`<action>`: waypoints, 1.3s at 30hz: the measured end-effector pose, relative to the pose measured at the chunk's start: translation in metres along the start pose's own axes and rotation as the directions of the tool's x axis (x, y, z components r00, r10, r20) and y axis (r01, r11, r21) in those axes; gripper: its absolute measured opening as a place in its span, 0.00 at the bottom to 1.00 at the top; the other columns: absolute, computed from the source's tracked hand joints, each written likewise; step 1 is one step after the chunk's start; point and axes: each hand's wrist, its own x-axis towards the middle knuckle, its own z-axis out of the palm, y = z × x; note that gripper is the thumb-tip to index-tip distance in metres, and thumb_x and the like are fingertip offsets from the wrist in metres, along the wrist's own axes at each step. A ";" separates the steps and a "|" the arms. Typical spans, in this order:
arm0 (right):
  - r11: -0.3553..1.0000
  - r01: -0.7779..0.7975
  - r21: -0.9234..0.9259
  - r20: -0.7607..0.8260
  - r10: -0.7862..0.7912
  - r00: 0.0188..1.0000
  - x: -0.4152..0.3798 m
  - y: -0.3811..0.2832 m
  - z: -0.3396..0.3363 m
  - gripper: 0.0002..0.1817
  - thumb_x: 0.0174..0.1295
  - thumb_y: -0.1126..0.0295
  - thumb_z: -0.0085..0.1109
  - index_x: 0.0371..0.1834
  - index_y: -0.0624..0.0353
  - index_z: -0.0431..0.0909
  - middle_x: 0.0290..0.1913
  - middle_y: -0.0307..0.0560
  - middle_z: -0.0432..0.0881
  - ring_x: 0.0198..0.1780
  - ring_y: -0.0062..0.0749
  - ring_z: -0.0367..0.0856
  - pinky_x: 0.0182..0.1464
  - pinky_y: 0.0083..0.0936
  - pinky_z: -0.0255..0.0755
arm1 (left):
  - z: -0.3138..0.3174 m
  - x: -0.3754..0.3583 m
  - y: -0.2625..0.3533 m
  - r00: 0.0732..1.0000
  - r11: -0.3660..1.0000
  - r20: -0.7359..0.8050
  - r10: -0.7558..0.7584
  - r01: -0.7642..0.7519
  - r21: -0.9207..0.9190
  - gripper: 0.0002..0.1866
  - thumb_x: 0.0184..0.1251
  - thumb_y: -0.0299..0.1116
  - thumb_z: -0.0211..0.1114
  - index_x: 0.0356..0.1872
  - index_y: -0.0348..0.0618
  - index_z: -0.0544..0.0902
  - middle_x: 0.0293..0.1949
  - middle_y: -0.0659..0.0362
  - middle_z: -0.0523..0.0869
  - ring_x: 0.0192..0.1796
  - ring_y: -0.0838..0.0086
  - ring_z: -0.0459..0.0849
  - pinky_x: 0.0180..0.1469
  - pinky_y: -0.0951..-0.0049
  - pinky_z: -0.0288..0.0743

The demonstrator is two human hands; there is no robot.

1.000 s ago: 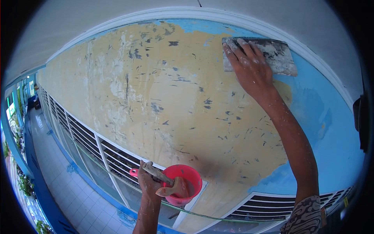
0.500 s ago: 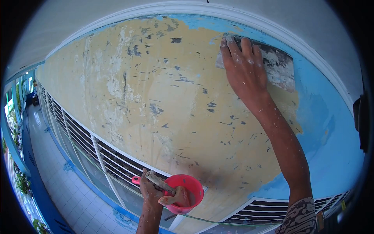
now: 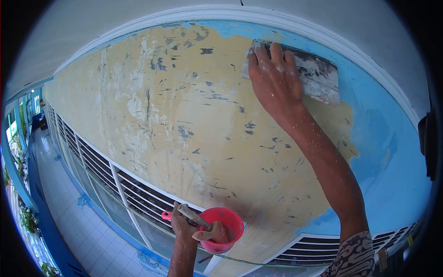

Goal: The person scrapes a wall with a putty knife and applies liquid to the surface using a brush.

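My right hand [image 3: 279, 83] is high on the wall, fingers closed over a wide, flat, putty-smeared scraper blade [image 3: 320, 78]. The blade lies against the wall [image 3: 207, 120] just below its top blue band. Low in the view, my left hand [image 3: 182, 226] grips a pink plastic dipper [image 3: 237, 226] by its handle side. Two tools stand in the dipper: one with a pale, dirty round handle [image 3: 190, 214] leaning by my left thumb, and one with a wooden handle [image 3: 207, 234]. Their lower ends are hidden in the dipper.
White moulding [image 3: 295, 23] runs along the wall's top. The wall is yellowish with grey marks, blue paint [image 3: 387, 194] to the right. Louvred windows [image 3: 138, 198] lie below, with a green hose or cord [image 3: 258, 263] across them. A tiled walkway [image 3: 78, 221] extends left.
My right hand and the scraper blade have slid a little left along the wall. My left hand still holds the dipper, which appears slightly farther right in view.
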 end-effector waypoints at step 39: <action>0.982 -0.183 0.051 -0.027 0.184 0.983 0.057 -0.016 0.014 0.04 0.49 0.72 0.66 0.26 0.60 0.87 0.26 0.44 0.81 0.35 0.33 0.74 0.35 0.32 0.67 | 0.015 0.015 -0.022 0.994 0.990 -0.001 -0.106 0.105 0.093 0.16 0.76 0.49 0.56 0.38 0.48 0.80 0.31 0.63 0.78 0.32 0.70 0.76 0.38 0.64 0.75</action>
